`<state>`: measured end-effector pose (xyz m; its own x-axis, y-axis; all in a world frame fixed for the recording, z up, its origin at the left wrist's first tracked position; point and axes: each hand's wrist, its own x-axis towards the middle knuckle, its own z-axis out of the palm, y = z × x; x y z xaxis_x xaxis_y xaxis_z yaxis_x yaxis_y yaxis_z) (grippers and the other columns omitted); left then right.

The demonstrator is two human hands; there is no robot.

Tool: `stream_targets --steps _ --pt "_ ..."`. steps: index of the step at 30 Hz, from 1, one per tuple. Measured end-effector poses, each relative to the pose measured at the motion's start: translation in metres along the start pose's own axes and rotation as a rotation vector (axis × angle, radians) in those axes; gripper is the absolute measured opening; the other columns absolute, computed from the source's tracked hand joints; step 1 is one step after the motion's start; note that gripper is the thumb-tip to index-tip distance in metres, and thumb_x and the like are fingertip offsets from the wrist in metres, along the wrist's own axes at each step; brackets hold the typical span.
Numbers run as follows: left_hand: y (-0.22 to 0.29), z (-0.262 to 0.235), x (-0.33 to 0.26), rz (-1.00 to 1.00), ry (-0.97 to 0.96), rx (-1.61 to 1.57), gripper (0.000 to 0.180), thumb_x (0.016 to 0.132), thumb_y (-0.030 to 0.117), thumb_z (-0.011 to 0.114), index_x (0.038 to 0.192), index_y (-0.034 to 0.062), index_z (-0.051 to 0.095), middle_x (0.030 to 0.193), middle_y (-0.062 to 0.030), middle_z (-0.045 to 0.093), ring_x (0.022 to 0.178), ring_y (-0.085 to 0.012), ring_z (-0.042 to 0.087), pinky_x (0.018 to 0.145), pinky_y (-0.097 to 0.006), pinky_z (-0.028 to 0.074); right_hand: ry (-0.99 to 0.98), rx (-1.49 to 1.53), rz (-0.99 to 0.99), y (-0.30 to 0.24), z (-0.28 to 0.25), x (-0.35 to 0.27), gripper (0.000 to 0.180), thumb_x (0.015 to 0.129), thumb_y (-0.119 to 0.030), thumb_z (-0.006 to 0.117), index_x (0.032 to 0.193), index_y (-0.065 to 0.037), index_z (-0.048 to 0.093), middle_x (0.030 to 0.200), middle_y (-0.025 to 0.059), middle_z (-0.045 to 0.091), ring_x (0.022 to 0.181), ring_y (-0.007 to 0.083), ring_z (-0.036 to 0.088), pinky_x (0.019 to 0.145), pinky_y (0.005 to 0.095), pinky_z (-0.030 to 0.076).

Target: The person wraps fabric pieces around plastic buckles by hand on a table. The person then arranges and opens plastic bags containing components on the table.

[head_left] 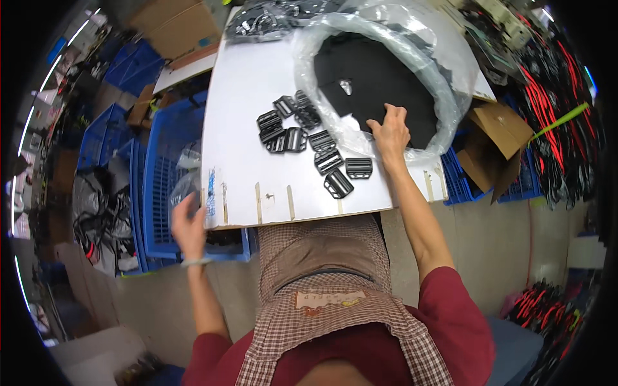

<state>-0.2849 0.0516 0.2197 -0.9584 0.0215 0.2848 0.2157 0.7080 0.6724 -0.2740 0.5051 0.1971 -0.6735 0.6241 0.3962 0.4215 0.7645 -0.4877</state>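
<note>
My right hand [391, 134] is over the near rim of a clear plastic bag [308, 67] on the white table [238, 83]. Its thumb and fingers are apart, and I see nothing between them. Dark material [373, 71], too dark to make out, fills the bag's wide mouth. Loose black plastic strap buckles [327, 162] lie left of this hand, one buckle [358, 168] closest to the table's front edge. Off the table's front left corner, my left hand [188, 226] hangs beside a blue crate [158, 212], fingers parted and holding nothing visible.
More clear bags with black pieces [270, 22] lie at the table's far edge. Blue crates [103, 138] stand to the left. An opened cardboard box [492, 138] sits to the right, near hanging black and red straps [553, 103].
</note>
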Motion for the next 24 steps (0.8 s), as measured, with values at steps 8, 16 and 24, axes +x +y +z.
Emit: stream_targets --steps 8,16,24 --pt "0.108 0.140 0.037 0.298 -0.265 -0.002 0.045 0.072 0.019 0.074 0.111 0.0030 0.058 0.106 -0.0147 0.049 0.092 -0.0316 0.056 0.072 -0.040 0.050 0.159 0.096 -0.145 0.001 0.010 -0.015 0.037 0.072 -0.013 0.074 0.101 -0.006 0.052 0.103 0.0131 0.048 0.082 0.0369 0.060 0.067 0.0446 0.050" --pt "0.117 0.146 0.011 0.553 -0.305 0.114 0.028 0.071 0.016 0.073 0.091 0.0031 0.058 0.112 -0.0148 0.050 0.095 -0.0297 0.055 0.068 -0.037 0.053 0.251 0.924 0.065 -0.038 -0.055 0.023 0.020 0.091 -0.015 0.057 0.085 0.001 0.045 0.060 0.0073 0.051 0.040 0.0124 0.054 0.032 0.0237 0.039" --pt "0.115 0.142 0.036 0.231 -0.574 0.013 0.062 0.058 0.024 0.081 0.106 0.0025 0.049 0.112 -0.0198 0.050 0.088 -0.0357 0.057 0.075 -0.042 0.048 -0.505 1.327 0.134 -0.077 -0.054 -0.052 0.025 0.086 -0.007 0.063 0.079 -0.007 0.039 0.056 0.0026 0.048 0.046 0.0133 0.058 0.036 0.0217 0.043"
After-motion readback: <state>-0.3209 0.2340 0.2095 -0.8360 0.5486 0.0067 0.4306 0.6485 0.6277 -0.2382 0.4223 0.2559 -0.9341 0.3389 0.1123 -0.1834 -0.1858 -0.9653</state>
